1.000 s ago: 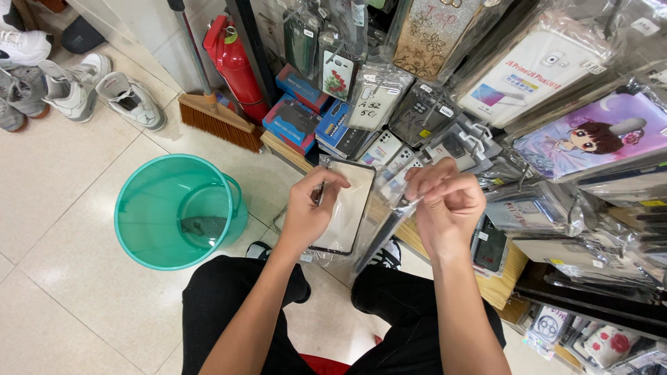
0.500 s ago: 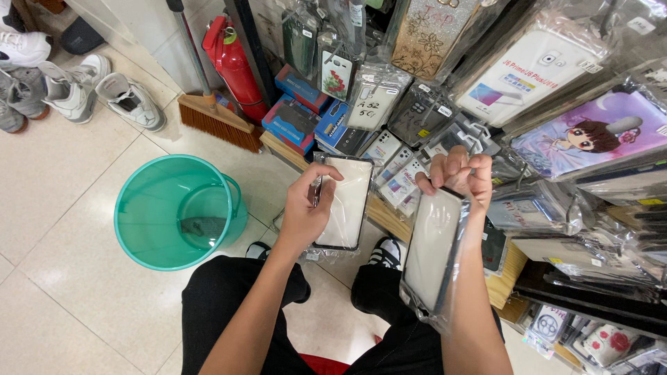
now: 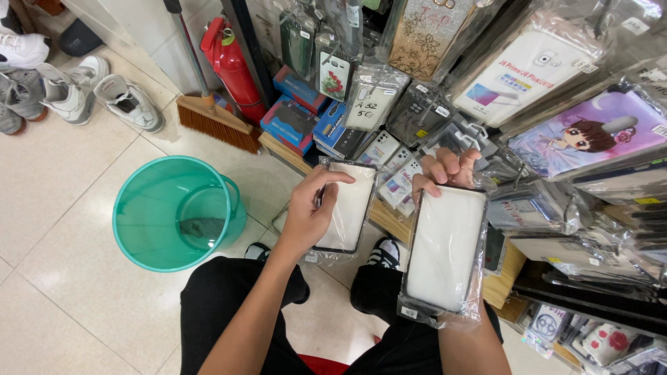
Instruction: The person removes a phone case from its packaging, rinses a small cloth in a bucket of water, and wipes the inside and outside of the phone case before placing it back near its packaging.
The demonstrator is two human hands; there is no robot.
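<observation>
Your left hand (image 3: 306, 219) is gripping a bagged phone case (image 3: 347, 206) by its left edge; your right hand (image 3: 445, 170) is pinching a second bagged case (image 3: 445, 253) at its top, mostly hiding that hand. Hanging packs (image 3: 528, 66) are crowding the right; open floor (image 3: 62, 180) surrounds the green bucket (image 3: 174, 212).

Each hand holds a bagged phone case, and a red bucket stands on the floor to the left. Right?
Not quite: the bucket is green, not red, as the head view shows. The left hand and right hand do each hold a bagged phone case.
</observation>
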